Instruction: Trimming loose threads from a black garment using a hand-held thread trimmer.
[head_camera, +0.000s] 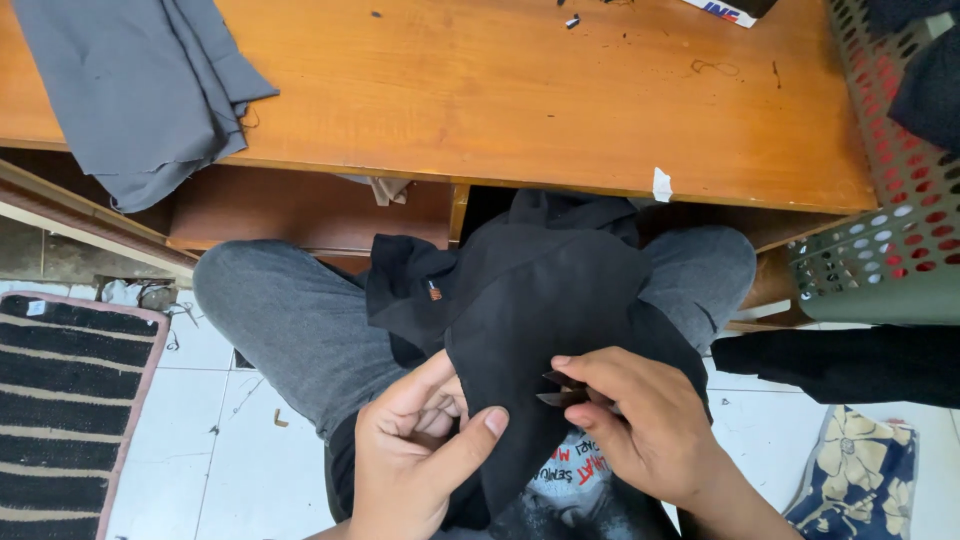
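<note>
**Black garment trimmed on the lap**

The black garment (545, 300) lay across the person's grey-trousered knees, below the wooden table (520, 90) edge. The left hand (420, 450) pinched a fold of it between thumb and curled fingers. At three o'clock from it, the right hand (640, 420) was closed around small thread snips (562, 390), blades touching the cloth. A green perforated basket (880, 260) stood at two o'clock, a striped mat (65, 400) at nine o'clock, with white floor tiles (240, 450) between.

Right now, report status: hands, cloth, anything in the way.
Left hand pinching the black garment on the lap. Right hand holds small dark snips at the fabric. Nothing blocking; low wooden table ahead.
</note>
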